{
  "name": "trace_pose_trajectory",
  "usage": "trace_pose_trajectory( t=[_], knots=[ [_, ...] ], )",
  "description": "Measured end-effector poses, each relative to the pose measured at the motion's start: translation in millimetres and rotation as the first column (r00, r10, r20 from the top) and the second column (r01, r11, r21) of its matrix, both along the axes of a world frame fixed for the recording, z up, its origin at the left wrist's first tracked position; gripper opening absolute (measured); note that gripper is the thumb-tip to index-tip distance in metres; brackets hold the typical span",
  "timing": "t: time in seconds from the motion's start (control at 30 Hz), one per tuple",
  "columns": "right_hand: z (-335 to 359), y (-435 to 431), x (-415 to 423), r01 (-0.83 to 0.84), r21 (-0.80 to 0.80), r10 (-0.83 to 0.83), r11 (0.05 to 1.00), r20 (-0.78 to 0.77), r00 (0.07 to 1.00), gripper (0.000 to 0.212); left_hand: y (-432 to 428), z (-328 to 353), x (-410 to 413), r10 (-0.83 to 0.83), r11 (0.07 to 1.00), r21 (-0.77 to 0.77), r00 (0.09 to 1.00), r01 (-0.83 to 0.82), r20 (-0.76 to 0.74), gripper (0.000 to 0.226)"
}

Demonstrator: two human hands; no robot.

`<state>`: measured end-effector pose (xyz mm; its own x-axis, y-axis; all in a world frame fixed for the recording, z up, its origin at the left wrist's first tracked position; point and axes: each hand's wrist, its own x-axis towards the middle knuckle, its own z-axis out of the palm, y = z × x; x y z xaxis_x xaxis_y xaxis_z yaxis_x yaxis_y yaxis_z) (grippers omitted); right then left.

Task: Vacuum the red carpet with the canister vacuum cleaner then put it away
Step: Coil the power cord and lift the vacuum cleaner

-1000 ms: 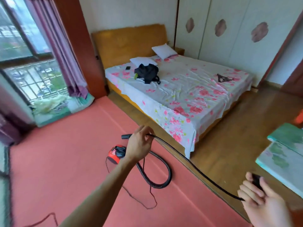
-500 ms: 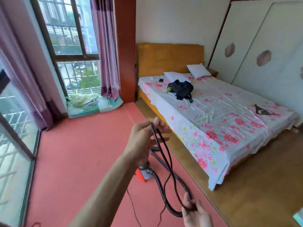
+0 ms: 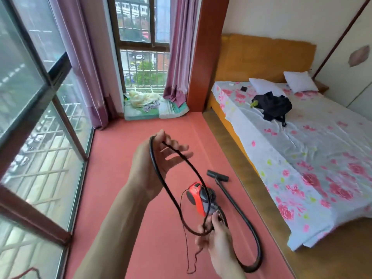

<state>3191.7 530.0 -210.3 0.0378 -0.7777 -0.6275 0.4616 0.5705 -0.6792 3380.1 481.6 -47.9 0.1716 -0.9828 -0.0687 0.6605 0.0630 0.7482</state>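
Note:
A small red canister vacuum cleaner [image 3: 198, 196] lies on the red carpet [image 3: 124, 178]. Its black hose [image 3: 249, 234] curves along the carpet's right side to the floor nozzle [image 3: 217, 175]. A black power cord [image 3: 159, 172] hangs in a loop between my hands. My left hand [image 3: 157, 158] is raised, fingers spread, with the loop draped over the thumb side. Below it, my right hand [image 3: 216, 236] pinches the lower end of the loop just in front of the vacuum. A thin strand of cord [image 3: 187, 248] dangles to the carpet.
A bed [image 3: 302, 154] with a floral sheet stands on the wooden floor at right, a black bag [image 3: 271, 105] on it. Large windows [image 3: 30, 117] line the left. Purple curtains [image 3: 179, 49] and a pile of cloth [image 3: 153, 105] sit at the far end.
The view has turned left toward the windows. The cord loop has grown, my right hand has risen with its lower end, and the vacuum now shows fully below my hands.

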Motion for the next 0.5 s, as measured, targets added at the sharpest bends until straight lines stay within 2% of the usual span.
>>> trace_pose_trajectory(
  t=[0.07, 0.1, 0.17, 0.2, 0.23, 0.27, 0.3, 0.4, 0.5],
  knots=[
    [1.5, -2.3, -2.8, -0.048, 0.010, 0.048, 0.999, -0.078, 0.996, 0.038, -7.7, -16.1, 19.4, 0.158, 0.987, -0.006, 0.957, -0.161, 0.244, 0.036],
    [2.8, -4.2, -6.2, -0.045, 0.024, 0.047, 0.999, -0.096, 0.994, 0.038, -11.2, -25.7, 26.4, 0.227, 0.971, -0.025, 0.874, -0.239, 0.430, 0.038],
    [2.1, -11.9, -15.5, -0.001, 0.025, 0.003, 1.000, -0.102, 0.995, 0.036, -17.4, -45.0, 33.5, 0.312, 0.928, -0.124, 0.549, -0.353, 0.775, 0.041],
    [3.0, -16.7, -19.7, 0.018, 0.018, -0.015, 1.000, -0.110, 0.994, 0.035, -19.5, -51.9, 31.7, 0.350, 0.904, -0.198, 0.393, -0.378, 0.850, 0.037],
    [3.9, -22.5, -24.3, 0.027, 0.010, -0.026, 1.000, -0.122, 0.992, 0.034, -20.9, -56.4, 26.2, 0.398, 0.884, -0.277, 0.294, -0.376, 0.869, 0.032],
    [4.5, -27.4, -28.6, 0.030, 0.008, -0.029, 1.000, -0.132, 0.991, 0.034, -20.8, -59.0, 18.8, 0.437, 0.870, -0.339, 0.241, -0.357, 0.867, 0.028],
    [3.9, -31.5, -33.2, 0.037, 0.013, -0.035, 0.999, -0.136, 0.990, 0.034, -19.9, -60.5, 11.1, 0.471, 0.862, -0.393, 0.220, -0.321, 0.854, 0.027],
    [3.5, -46.0, -54.3, 0.071, 0.037, -0.067, 0.997, -0.108, 0.992, 0.030, -16.2, -56.7, -11.9, 0.519, 0.855, -0.497, 0.237, -0.149, 0.822, 0.026],
    [8.7, -66.2, -77.0, 0.086, 0.028, -0.084, 0.996, -0.054, 0.995, 0.025, -16.0, -44.2, -26.3, 0.515, 0.853, -0.518, 0.239, -0.056, 0.823, 0.036]
  ],
)
